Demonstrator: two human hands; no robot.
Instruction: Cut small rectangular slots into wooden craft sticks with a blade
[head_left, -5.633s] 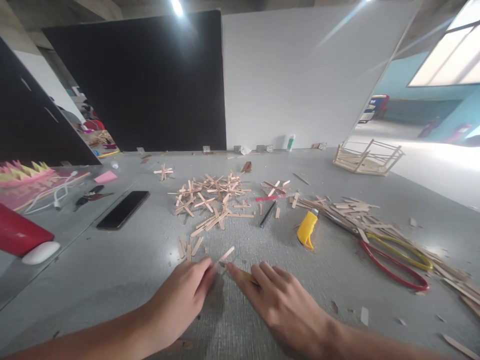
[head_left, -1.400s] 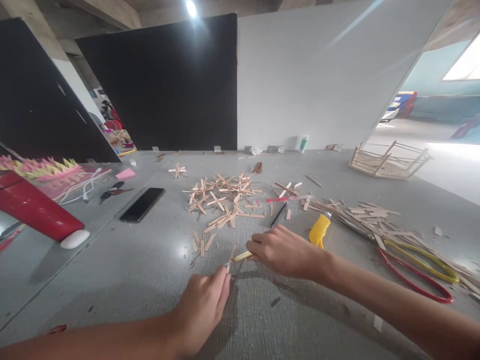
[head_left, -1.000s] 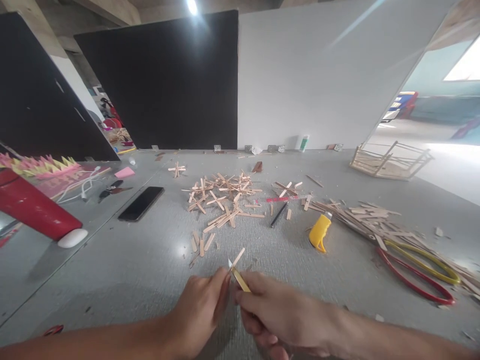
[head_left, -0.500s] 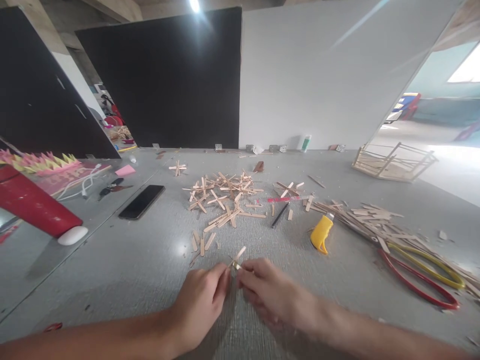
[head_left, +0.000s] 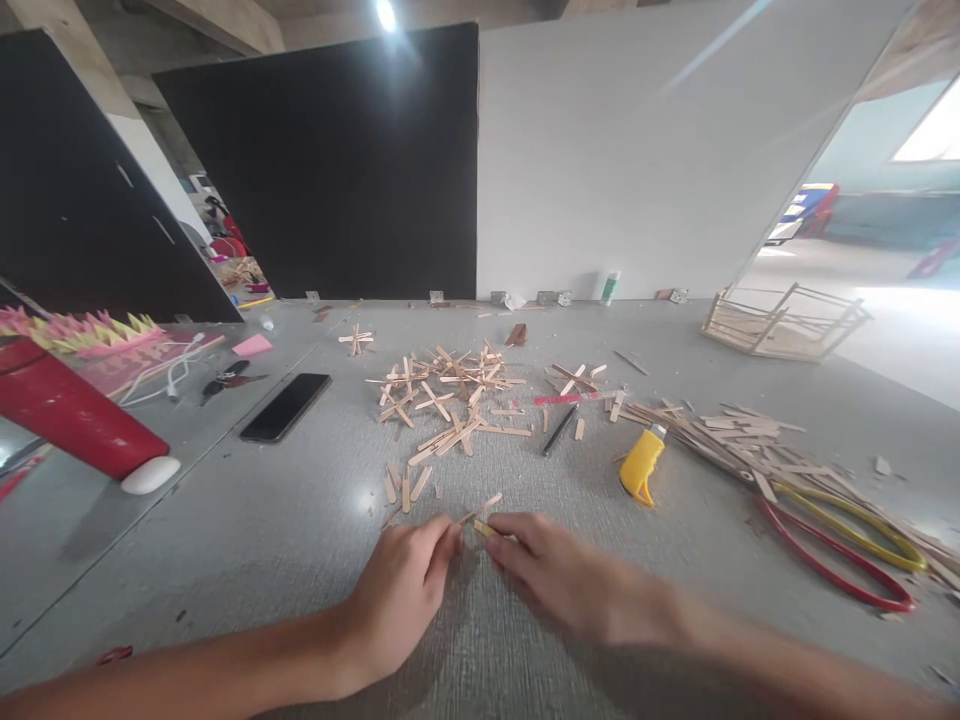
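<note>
My left hand [head_left: 401, 590] is closed in a pinch on a wooden craft stick [head_left: 490, 502], which points up and to the right from the fingertips. My right hand [head_left: 559, 575] pinches a small yellowish piece [head_left: 484, 527], its tip close to the stick; its kind is too small to make out. Just beyond my hands lie a few short craft stick pieces [head_left: 406, 491]. Farther back is a pile of craft sticks [head_left: 450, 385], several of them joined in star shapes, and one star [head_left: 356, 339] sits apart to the left.
On the right are a yellow-handled cutter [head_left: 641, 467], large scissors [head_left: 832, 555] with red and yellow handles, and scattered sticks [head_left: 750, 430]. A black pen [head_left: 560, 431] lies mid-table. Leftward are a phone [head_left: 286, 407] and a red bottle [head_left: 75, 410]. A stick frame [head_left: 784, 325] stands back right.
My right hand has drawn slightly right with the yellowish piece, widening the gap between my hands. The stick tip in my left hand has shifted a little to the right.
</note>
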